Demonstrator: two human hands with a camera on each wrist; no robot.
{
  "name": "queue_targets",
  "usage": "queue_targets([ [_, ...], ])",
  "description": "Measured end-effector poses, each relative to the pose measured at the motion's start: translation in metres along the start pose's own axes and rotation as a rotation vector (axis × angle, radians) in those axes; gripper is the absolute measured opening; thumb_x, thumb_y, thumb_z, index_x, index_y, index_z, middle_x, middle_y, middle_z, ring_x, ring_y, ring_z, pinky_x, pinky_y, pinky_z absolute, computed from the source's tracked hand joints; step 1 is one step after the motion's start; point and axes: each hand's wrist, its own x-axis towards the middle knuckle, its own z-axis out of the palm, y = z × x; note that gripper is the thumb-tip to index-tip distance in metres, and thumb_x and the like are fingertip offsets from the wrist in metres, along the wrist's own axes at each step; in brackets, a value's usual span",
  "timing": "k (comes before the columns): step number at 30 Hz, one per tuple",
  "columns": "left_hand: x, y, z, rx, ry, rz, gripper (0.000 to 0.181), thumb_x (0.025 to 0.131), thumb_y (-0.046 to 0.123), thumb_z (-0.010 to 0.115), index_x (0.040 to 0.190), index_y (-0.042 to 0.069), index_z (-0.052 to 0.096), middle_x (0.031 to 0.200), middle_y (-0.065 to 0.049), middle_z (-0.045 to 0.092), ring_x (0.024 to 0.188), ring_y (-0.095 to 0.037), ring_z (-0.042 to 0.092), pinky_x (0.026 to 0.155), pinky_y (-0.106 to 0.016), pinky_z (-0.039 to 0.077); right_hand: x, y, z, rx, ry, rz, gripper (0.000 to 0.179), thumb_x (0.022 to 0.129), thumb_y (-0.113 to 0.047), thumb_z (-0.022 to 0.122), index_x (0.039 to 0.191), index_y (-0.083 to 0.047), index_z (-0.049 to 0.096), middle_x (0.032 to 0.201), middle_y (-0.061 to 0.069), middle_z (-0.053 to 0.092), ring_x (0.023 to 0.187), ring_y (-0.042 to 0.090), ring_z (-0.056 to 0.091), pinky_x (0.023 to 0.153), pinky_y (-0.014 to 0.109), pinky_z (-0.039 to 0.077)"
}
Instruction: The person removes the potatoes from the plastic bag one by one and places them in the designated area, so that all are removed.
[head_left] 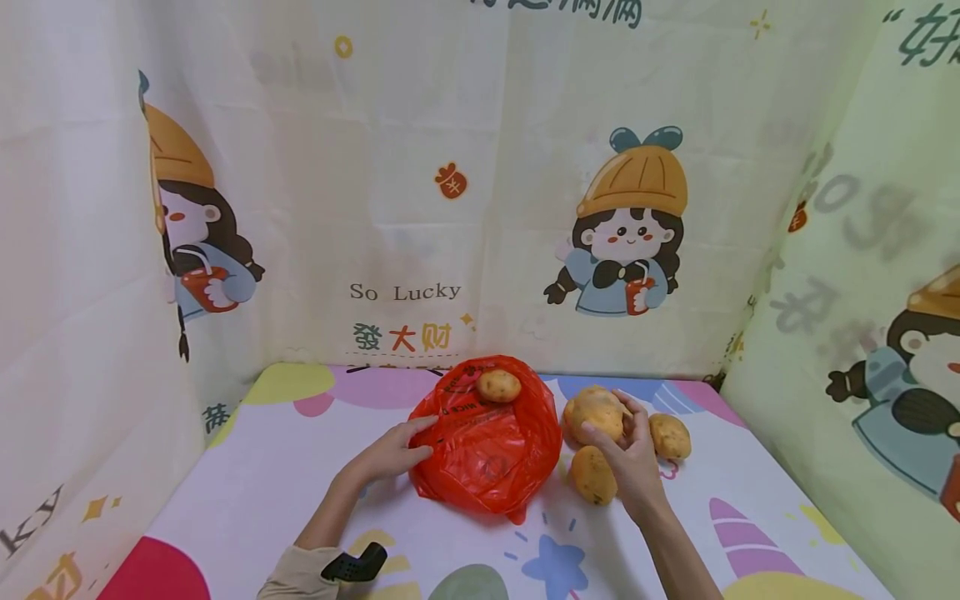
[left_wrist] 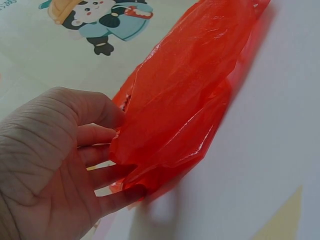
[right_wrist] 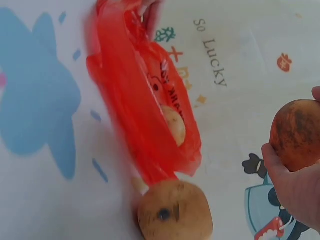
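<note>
A red plastic bag [head_left: 480, 450] lies spread on the table with its mouth open, and one potato [head_left: 498, 385] rests inside near the far rim. My left hand [head_left: 393, 450] holds the bag's left edge; in the left wrist view the thumb and fingers [left_wrist: 112, 202] are on either side of the red film. To the right of the bag, my right hand [head_left: 633, 454] grips a large potato [head_left: 596, 412] between thumb and fingers. The right wrist view shows that held potato [right_wrist: 297, 135] with dark patches on its skin. Another potato [head_left: 594, 477] sits just below it.
One more potato [head_left: 670, 437] lies on the table to the right of my right hand. The patterned tablecloth [head_left: 420, 542] runs back to a printed curtain [head_left: 487, 250], and curtains also hang at left and right.
</note>
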Motion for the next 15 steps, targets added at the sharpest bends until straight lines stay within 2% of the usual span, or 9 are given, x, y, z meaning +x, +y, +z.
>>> queue_targets([
  [5,-0.001,0.001,-0.001,0.006,0.004,-0.003,0.055,0.097,0.011,0.064,0.150,0.004,0.050,0.154,-0.019,0.047,0.143,-0.042,0.040,0.109,-0.062,0.043,0.000,0.001,-0.010,-0.016,0.018,0.016,0.077,0.097,-0.027,0.070,0.157,-0.023,0.021,0.152,0.009,0.034,0.131,0.023,0.042,0.090,0.010,0.049],
  [15,0.000,0.000,0.001,0.003,0.000,-0.015,0.056,0.097,0.012,0.065,0.151,0.006,0.050,0.154,-0.017,0.048,0.142,-0.041,0.042,0.106,-0.059,0.047,-0.003,0.011,-0.030,0.000,0.063,-0.016,0.075,0.097,-0.021,0.070,0.156,-0.019,0.024,0.142,0.004,0.038,0.118,0.013,0.049,0.090,0.012,0.050],
])
